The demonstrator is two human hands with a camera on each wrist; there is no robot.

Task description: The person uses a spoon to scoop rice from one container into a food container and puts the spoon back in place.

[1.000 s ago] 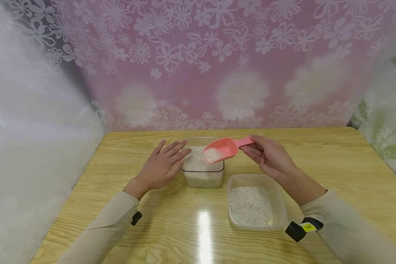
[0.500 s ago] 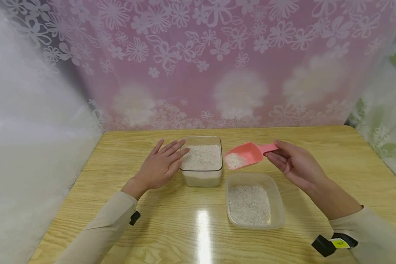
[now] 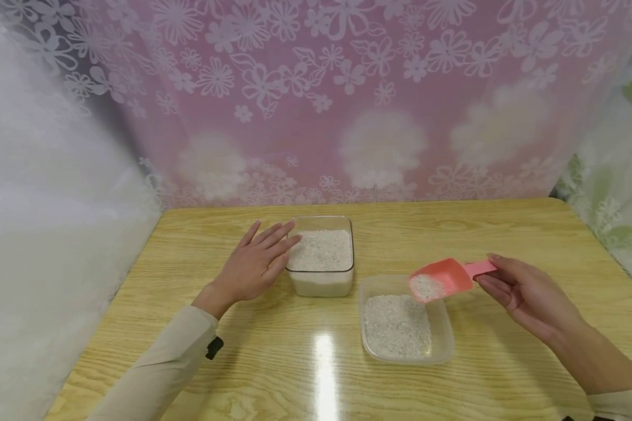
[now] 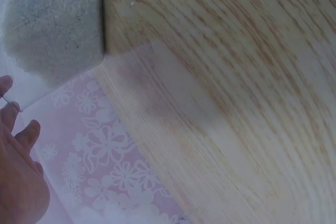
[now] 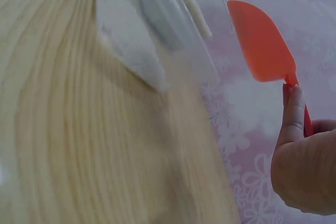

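Observation:
My right hand (image 3: 537, 298) grips the handle of a pink scoop (image 3: 455, 275), which carries a small heap of white, rice-like grains. The scoop hangs over the far right corner of a low clear plastic container (image 3: 442, 333) with a layer of the same grains in it. In the right wrist view the scoop (image 5: 262, 43) shows its underside above the fingers. Straight fingers of my left hand (image 3: 253, 266) touch the left rim of a taller clear container (image 3: 323, 285) with a dark rim, filled well up with grains. The left wrist view shows this container (image 4: 58, 24) too.
Both containers stand on a wood-grain table (image 3: 232, 362), the taller one behind and left of the low one. A pink floral curtain (image 3: 295, 134) hangs along the back edge, and a whitish sheet (image 3: 58, 245) is at the left.
My right hand has carried the loaded scoop rightward and nearer, from over the taller container to above the low one. The left hand has stayed at the taller container's rim.

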